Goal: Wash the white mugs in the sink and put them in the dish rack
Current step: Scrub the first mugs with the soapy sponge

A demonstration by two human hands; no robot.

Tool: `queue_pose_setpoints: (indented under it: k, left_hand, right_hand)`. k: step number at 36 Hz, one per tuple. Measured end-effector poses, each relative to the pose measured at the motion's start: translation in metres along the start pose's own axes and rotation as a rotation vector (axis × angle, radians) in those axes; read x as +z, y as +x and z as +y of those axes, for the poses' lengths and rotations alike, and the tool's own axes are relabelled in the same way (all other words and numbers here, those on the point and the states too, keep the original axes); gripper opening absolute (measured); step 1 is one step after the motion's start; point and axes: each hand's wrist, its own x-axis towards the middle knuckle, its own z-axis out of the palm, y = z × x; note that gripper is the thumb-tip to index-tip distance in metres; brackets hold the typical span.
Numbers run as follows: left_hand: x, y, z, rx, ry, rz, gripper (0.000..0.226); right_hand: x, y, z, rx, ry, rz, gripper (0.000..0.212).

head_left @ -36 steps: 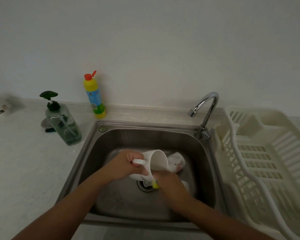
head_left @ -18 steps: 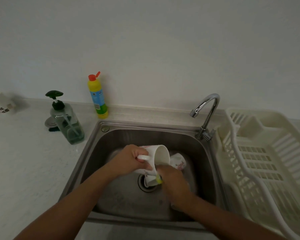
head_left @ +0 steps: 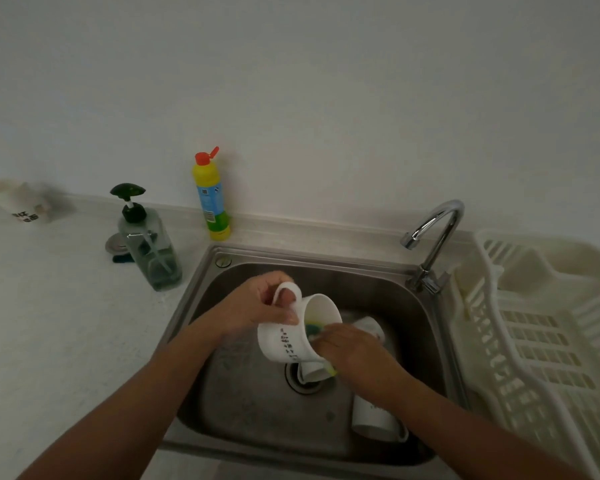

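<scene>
L hand [head_left: 260, 303] gripped a white mug [head_left: 288, 344] by its handle, fingers curled thru the loop. The mug was tilted over the sink [head_left: 378, 292] at frame centre, mouth toward the right. R hand [head_left: 354, 351] was clamped on a yellow-green sponge [head_left: 314, 326] pushed into that mouth. In the basin lay a second mug [head_left: 373, 329] just behind the R hand, a third mug [head_left: 312, 372] on the drain and a fourth mug [head_left: 374, 422] under the R forearm. Dish rack [head_left: 534, 334] sat at right, next to the faucet [head_left: 440, 223]. Pump bottle [head_left: 151, 251] & yellow bottle [head_left: 210, 199] stood on the counter [head_left: 49, 323], upper left of the sink
</scene>
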Motion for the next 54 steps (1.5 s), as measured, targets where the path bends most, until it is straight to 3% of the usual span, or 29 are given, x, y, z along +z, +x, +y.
queue_pose_setpoints:
  k: [3, 5, 10, 14, 19, 25, 30, 32, 34, 36, 38, 41, 45, 48, 50, 52, 54]
  left_hand:
    - [0.008, -0.007, -0.014, 0.027, 0.070, 0.143, 0.082]
    - [0.020, -0.014, -0.025, 0.106, 0.233, 0.219, 0.095]
    - [0.062, -0.027, -0.066, 0.287, 0.593, 0.329, 0.100]
    - [0.076, -0.018, -0.081, 0.325, 0.632, 0.463, 0.116]
    - [0.080, -0.010, -0.077, 0.394, 0.646, 0.612, 0.099]
    - [0.062, -0.009, -0.067, 0.502, 0.835, 0.477, 0.091]
    - [0.044, -0.013, -0.054, 0.517, 0.807, 0.302, 0.105]
    - [0.038, -0.016, -0.048, 0.508, 0.805, 0.261, 0.105]
    - [0.037, -0.016, -0.044, 0.514, 0.829, 0.231, 0.103]
    - [0.039, -0.013, -0.043, 0.514, 0.854, 0.210, 0.102]
    - [0.043, -0.010, -0.044, 0.528, 0.871, 0.201, 0.101]
    - [0.047, -0.006, -0.042, 0.583, 0.922, 0.175, 0.098]
    - [0.046, -0.005, -0.039, 0.590, 0.931, 0.164, 0.098]
    - [0.045, -0.008, -0.033, 0.557, 0.933, 0.164, 0.100]
    - [0.041, -0.010, -0.031, 0.551, 0.935, 0.162, 0.100]
    - [0.034, -0.013, -0.029, 0.542, 0.959, 0.152, 0.100]
    - [0.030, -0.016, -0.028, 0.533, 0.964, 0.157, 0.101]
  right_hand:
    - [-0.003, 0.004, -0.005, 0.128, 0.056, -0.056, 0.047]
    - [-0.008, 0.010, -0.008, 0.266, 0.112, -0.109, 0.038]
    - [-0.004, 0.019, -0.012, 0.487, 0.261, -0.047, 0.023]
    - [-0.002, 0.025, -0.025, 0.553, 0.349, -0.004, 0.021]
    - [0.001, 0.025, -0.043, 0.601, 0.465, 0.041, 0.025]
    - [-0.007, 0.010, -0.054, 0.512, 0.488, 0.022, 0.031]
    - [-0.021, -0.005, -0.029, 0.192, 0.226, -0.130, 0.034]
    - [-0.031, -0.002, -0.015, 0.095, 0.260, -0.170, 0.020]
    - [-0.036, -0.004, -0.003, -0.036, 0.181, -0.223, 0.037]
    - [-0.033, -0.002, -0.008, -0.008, 0.177, -0.270, 0.043]
    - [-0.025, 0.000, -0.016, 0.137, 0.328, -0.357, 0.042]
    - [-0.019, 0.000, -0.023, 0.318, 0.598, -0.270, 0.039]
    - [-0.022, 0.004, -0.031, 0.390, 0.611, -0.230, 0.039]
    - [-0.032, 0.005, -0.033, 0.320, 0.462, -0.288, 0.030]
    - [-0.041, 0.005, -0.025, 0.131, 0.170, -0.259, 0.030]
    - [-0.040, -0.002, -0.014, -0.036, -0.067, -0.208, 0.046]
    - [-0.031, -0.006, -0.003, -0.079, -0.199, -0.141, 0.057]
